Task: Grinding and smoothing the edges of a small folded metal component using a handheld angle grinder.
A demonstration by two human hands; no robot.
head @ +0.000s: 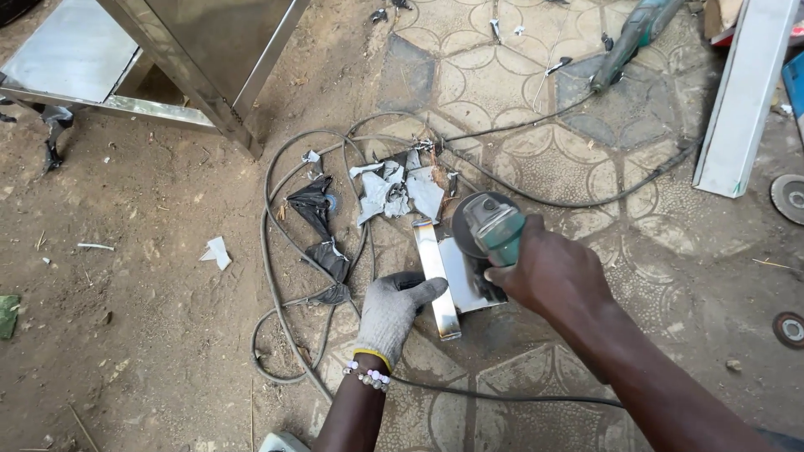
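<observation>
My left hand (394, 314), in a grey knit glove, presses down on a short piece of shiny square metal tube (436, 276) lying on the patterned paving. My right hand (548, 272), bare, grips a teal and grey angle grinder (486, 234) whose disc guard sits over the flat metal piece (459, 272) beside the tube. The grinder's black cable (502, 398) runs under my right forearm.
Black cables (276, 251) loop over the dirt left of the work. Metal scraps (394, 188) and black rags (314, 205) lie just beyond. A stainless steel frame (201, 75) stands at top left, a second grinder (628, 42) at top right, loose discs (789, 197) at right.
</observation>
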